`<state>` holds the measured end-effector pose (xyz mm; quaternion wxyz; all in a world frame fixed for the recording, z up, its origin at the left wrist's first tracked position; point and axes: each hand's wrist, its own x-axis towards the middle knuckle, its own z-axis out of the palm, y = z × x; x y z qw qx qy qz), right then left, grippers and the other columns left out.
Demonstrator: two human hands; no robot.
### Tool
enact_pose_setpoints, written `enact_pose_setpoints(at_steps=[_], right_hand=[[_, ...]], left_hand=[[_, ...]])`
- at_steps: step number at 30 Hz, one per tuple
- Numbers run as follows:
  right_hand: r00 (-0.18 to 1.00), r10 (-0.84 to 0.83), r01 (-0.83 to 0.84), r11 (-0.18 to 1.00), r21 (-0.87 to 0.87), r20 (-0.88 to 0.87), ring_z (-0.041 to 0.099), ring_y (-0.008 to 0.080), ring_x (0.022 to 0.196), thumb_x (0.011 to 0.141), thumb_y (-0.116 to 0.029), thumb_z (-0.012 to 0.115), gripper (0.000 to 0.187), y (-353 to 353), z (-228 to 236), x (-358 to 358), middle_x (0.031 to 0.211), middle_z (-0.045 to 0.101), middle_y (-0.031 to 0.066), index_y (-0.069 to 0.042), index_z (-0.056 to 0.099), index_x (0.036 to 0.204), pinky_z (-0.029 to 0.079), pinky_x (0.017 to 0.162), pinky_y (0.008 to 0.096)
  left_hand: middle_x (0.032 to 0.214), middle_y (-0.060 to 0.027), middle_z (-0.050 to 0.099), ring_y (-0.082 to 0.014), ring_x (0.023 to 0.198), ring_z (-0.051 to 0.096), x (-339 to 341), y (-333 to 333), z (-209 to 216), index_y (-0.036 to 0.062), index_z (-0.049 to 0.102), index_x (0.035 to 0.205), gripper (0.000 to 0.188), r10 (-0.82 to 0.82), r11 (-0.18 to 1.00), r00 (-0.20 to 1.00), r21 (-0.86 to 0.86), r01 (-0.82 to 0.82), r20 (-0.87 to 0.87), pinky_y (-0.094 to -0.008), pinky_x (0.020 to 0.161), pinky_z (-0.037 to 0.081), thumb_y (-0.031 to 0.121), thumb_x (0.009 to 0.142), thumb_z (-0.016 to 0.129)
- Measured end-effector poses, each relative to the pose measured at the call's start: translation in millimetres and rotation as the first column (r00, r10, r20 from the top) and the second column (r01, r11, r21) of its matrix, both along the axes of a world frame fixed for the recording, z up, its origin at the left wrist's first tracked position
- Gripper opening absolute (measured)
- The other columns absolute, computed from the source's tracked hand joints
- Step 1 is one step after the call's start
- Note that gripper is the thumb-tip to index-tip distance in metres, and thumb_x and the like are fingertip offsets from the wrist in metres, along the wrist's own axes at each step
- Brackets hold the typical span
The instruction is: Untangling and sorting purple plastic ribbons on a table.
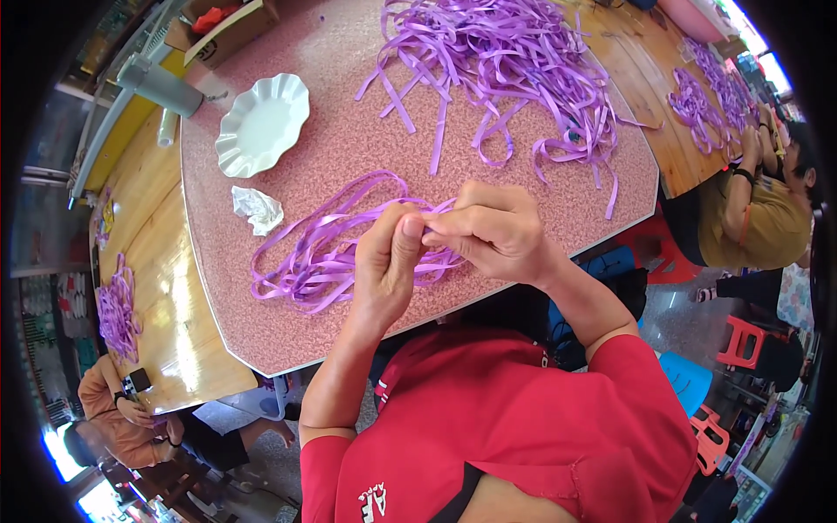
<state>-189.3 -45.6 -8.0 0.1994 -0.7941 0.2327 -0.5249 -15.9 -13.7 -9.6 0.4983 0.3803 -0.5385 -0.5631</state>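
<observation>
My left hand (pixel 391 261) and my right hand (pixel 497 231) meet fingertip to fingertip above the near edge of the pink table. Both are closed in a pinch on a narrow purple ribbon, and the exact spot they grip is mostly covered by the fingers. Under and left of the hands, a loose bunch of looped purple ribbons (pixel 301 270) lies on the tabletop. A much larger tangled heap of purple ribbons (pixel 514 61) spreads over the far right side, with some ends trailing toward me.
A white scalloped dish (pixel 263 126) sits at the far left, with a crumpled white tissue (pixel 258 210) below it. Behind stand a grey-green tumbler (pixel 157 84) and a cardboard box (pixel 228 33). Other people handle purple ribbons at wooden tables on both sides.
</observation>
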Motion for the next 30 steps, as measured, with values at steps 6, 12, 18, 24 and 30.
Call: enact_pose_setpoints(at_steps=[6,12,18,24,30], right_hand=[[0.999,-0.03,0.029,0.997,0.078,0.013,0.06,0.0178,0.063,0.076,-0.003,0.08,0.022,5.7,2.8,6.4,0.075,0.063,0.0067,-0.003,0.072,0.097,0.045,0.053,0.0294],[0.998,-0.04,0.036,0.995,0.093,0.048,0.06,0.0169,0.068,0.078,-0.001,0.079,0.021,8.8,6.0,7.1,0.08,0.064,0.0058,-0.003,0.072,0.098,0.047,0.057,0.0284],[0.998,-0.038,0.031,0.994,0.106,0.057,0.061,0.0173,0.071,0.078,-0.002,0.079,0.022,12.6,9.9,9.8,0.087,0.065,0.0081,-0.003,0.072,0.1,0.048,0.06,0.0277],[0.992,0.014,-0.037,0.982,0.186,0.122,0.065,0.0177,0.076,0.08,-0.004,0.078,0.023,21.0,13.8,12.1,0.092,0.066,0.0106,-0.003,0.07,0.102,0.051,0.062,0.0283],[0.996,0.029,-0.037,0.995,0.092,0.088,0.066,0.0207,0.072,0.08,-0.001,0.076,0.021,19.1,10.3,12.3,0.089,0.067,0.0112,-0.001,0.069,0.099,0.052,0.06,0.0286]], left_hand=[[0.073,0.0053,0.043,-0.0033,0.064,0.035,4.2,0.0,-11.6,0.0046,0.06,0.098,0.036,0.014,0.992,0.991,0.127,0.003,-0.13,-0.0207,0.054,0.029,0.033,0.108,0.04],[0.074,0.0017,0.048,-0.0068,0.063,0.039,10.2,4.6,-19.1,0.002,0.061,0.111,0.039,-0.025,0.998,0.976,0.053,0.037,-0.215,-0.0232,0.054,0.032,0.036,0.106,0.041],[0.074,0.0014,0.044,-0.0054,0.063,0.036,2.6,4.4,-9.9,0.0033,0.056,0.1,0.036,0.014,0.979,0.999,-0.205,-0.024,-0.049,-0.0228,0.053,0.03,0.034,0.107,0.04],[0.074,0.0011,0.043,-0.0058,0.064,0.036,2.5,6.2,-13.6,0.0042,0.052,0.093,0.035,0.126,0.922,0.992,-0.37,-0.113,0.012,-0.0227,0.054,0.028,0.033,0.107,0.038],[0.07,-0.0051,0.045,-0.0151,0.061,0.04,5.9,4.6,-13.5,0.0004,0.055,0.091,0.025,0.161,0.876,0.986,-0.467,-0.12,0.05,-0.029,0.055,0.034,0.021,0.104,0.049]])
